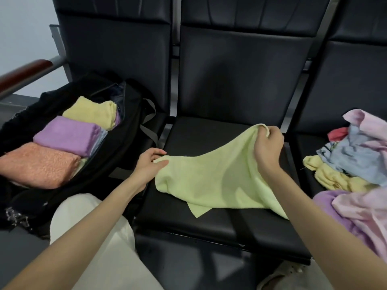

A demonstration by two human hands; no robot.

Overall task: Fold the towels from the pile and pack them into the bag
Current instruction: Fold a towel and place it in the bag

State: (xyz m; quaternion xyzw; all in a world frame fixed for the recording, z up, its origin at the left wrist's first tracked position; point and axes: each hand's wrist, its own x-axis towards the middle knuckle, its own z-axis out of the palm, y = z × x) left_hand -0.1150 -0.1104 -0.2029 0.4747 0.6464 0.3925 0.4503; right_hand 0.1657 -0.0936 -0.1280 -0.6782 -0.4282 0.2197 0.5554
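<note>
Left hand (149,164) pinched near-left corner of pale green terry towel (209,183); right hand (268,146) gripped raised far corner; soft, limp, light; corners best hold.

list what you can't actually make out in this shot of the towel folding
- Bag, head view: how many towels it holds; only the top orange, purple and yellow folded ones show fully, and layers below are mostly hidden.
- Pile: its full extent, cut off by the right edge.
- Green towel: its far corner, hidden inside the right hand; the left hand pinches the other.
</note>
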